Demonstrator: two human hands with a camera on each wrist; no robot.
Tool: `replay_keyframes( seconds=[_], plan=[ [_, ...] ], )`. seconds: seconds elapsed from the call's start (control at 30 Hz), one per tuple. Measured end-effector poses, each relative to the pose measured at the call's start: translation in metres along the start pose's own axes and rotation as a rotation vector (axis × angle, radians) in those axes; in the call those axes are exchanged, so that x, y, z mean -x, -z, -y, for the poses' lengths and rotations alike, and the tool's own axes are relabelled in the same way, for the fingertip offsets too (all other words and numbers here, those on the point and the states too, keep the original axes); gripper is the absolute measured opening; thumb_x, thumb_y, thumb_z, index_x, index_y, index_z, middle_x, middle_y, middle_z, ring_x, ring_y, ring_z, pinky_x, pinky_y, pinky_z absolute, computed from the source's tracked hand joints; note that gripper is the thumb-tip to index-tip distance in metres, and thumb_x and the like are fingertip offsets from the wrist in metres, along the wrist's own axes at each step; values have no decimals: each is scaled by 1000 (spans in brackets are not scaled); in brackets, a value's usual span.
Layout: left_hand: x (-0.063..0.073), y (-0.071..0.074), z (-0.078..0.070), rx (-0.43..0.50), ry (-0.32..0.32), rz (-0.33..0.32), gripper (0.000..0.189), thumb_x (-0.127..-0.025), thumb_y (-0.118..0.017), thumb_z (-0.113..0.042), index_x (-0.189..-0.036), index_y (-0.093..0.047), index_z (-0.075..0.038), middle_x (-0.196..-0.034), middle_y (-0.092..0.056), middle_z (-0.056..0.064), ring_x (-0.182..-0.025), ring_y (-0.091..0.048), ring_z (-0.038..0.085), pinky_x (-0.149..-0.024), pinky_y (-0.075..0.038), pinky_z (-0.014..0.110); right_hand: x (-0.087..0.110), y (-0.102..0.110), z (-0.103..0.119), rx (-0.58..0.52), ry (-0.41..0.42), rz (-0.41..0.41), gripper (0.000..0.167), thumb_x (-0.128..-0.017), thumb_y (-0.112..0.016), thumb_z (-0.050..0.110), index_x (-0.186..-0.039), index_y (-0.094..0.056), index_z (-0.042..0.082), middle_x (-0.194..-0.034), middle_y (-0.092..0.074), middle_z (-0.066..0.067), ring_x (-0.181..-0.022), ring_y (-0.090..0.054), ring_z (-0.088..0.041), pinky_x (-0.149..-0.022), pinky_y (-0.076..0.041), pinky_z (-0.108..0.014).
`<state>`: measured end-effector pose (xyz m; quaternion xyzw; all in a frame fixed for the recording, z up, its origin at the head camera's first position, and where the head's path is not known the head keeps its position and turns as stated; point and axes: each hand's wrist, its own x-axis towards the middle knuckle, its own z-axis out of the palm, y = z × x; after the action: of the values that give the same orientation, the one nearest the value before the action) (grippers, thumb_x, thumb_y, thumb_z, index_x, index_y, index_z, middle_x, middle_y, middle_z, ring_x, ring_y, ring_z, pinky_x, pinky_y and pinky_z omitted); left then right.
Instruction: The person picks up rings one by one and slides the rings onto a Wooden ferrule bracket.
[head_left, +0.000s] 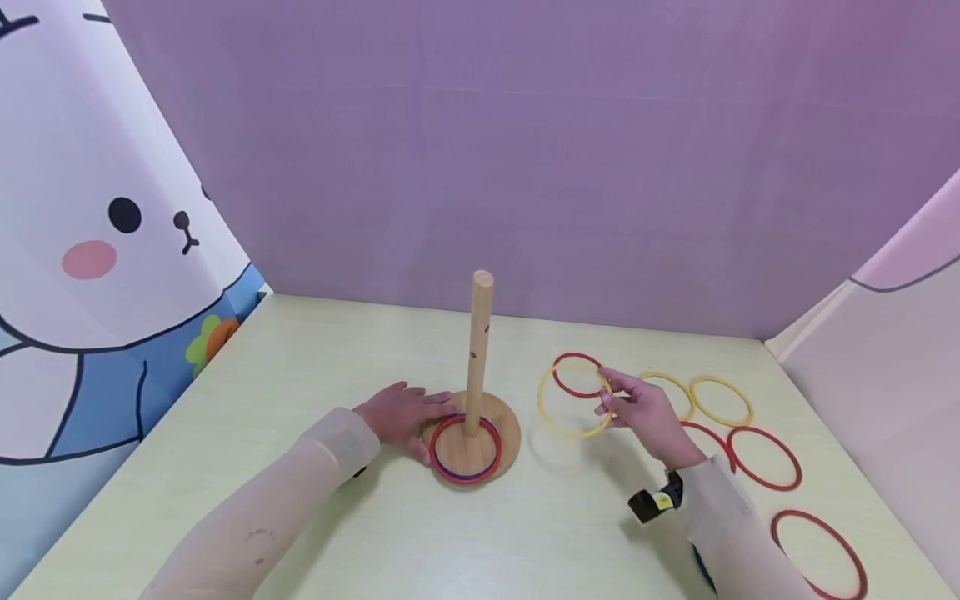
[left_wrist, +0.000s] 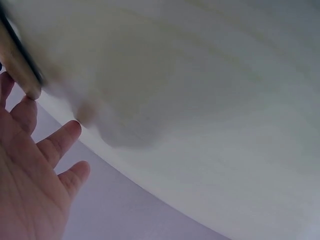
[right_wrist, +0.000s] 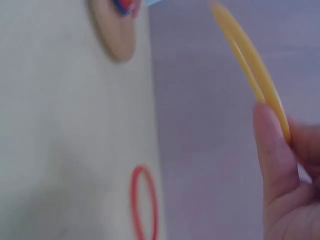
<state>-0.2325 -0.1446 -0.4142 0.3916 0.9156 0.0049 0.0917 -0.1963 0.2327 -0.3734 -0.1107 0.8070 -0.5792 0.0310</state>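
A wooden peg (head_left: 478, 350) stands upright on a round wooden base (head_left: 512, 429). Around its foot lie a red ring (head_left: 465, 481) and a blue ring, mostly covered by the red one. My left hand (head_left: 401, 414) rests at the left side of the base, fingers spread; the left wrist view shows fingertips (left_wrist: 31, 102) touching the base's edge. Right of the peg, my right hand (head_left: 648, 417) pinches a yellow ring (head_left: 551, 417) between thumb and fingers, held above the table. The same yellow ring (right_wrist: 250, 60) appears nearly edge-on in the right wrist view.
A red ring (head_left: 577, 394) lies behind the held ring. Farther right lie two yellow rings, one of them (head_left: 722, 380) at the back, and several red rings, one (head_left: 765, 486) beside the right wrist. A dark blue ring (head_left: 702, 568) is mostly hidden under the right forearm.
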Motion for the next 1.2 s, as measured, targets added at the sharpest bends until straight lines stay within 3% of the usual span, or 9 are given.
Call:
replay_keyframes(
  seconds=[0.13, 0.17, 0.3, 0.57, 0.8, 1.07, 1.2],
  plan=[
    [-2, 0, 0, 6, -6, 1, 89, -73, -70, -64, -146, -42, -21, -151, -38, 5, -123, -49, 42, -103, -36, 54, -5, -9, 21, -83, 16, -115, 50, -96, -51, -2, -144, -37, -4, -107, -48, -17, -80, -65, -4, -70, -56, -23],
    [-1, 6, -5, 19, 12, 20, 88, -72, -73, -60, -144, -44, -18, -149, -40, 8, -124, -48, 42, -104, -36, 53, -6, -12, 28, -97, 22, -139, 49, -97, -52, 0, -144, -38, -2, -106, -48, -14, -80, -65, -4, -69, -56, -23],
    [-4, 3, -5, 12, 46, 45, 89, -70, -76, -57, -145, -44, -20, -151, -38, 6, -128, -46, 37, -104, -37, 51, -11, -21, 57, -181, 68, -220, 49, -96, -53, 0, -143, -40, -1, -98, -52, -6, -77, -64, -2, -67, -55, -20],
    [-5, 4, -6, 4, 72, 69, 89, -72, -75, -57, -146, -41, -21, -152, -36, 5, -131, -43, 34, -104, -34, 55, -10, -42, 99, -516, 194, -335, 50, -94, -49, -10, -143, -39, -4, -90, -52, -3, -71, -64, -6, -64, -55, -18],
    [-3, 2, -4, 61, 54, 42, 91, -70, -77, -56, -146, -42, -20, -151, -37, 8, -128, -45, 39, -100, -38, 56, -14, -54, 115, -652, 281, -330, 49, -94, -48, -10, -142, -39, -5, -89, -54, -5, -71, -64, -7, -61, -54, -17],
    [-3, 0, -3, 181, 85, 62, 90, -71, -79, -49, -147, -40, -23, -154, -33, 5, -131, -40, 42, -102, -37, 56, -19, -66, 129, -720, 326, -312, 49, -93, -54, -6, -140, -41, -7, -88, -54, -5, -70, -64, -9, -61, -54, -18],
    [-2, 3, -2, 212, 80, 70, 89, -71, -79, -50, -147, -40, -22, -154, -32, 6, -132, -38, 43, -102, -38, 55, -22, -73, 134, -697, 339, -309, 49, -93, -56, -5, -140, -41, -8, -88, -54, -4, -71, -63, -8, -61, -54, -18]
  ],
)
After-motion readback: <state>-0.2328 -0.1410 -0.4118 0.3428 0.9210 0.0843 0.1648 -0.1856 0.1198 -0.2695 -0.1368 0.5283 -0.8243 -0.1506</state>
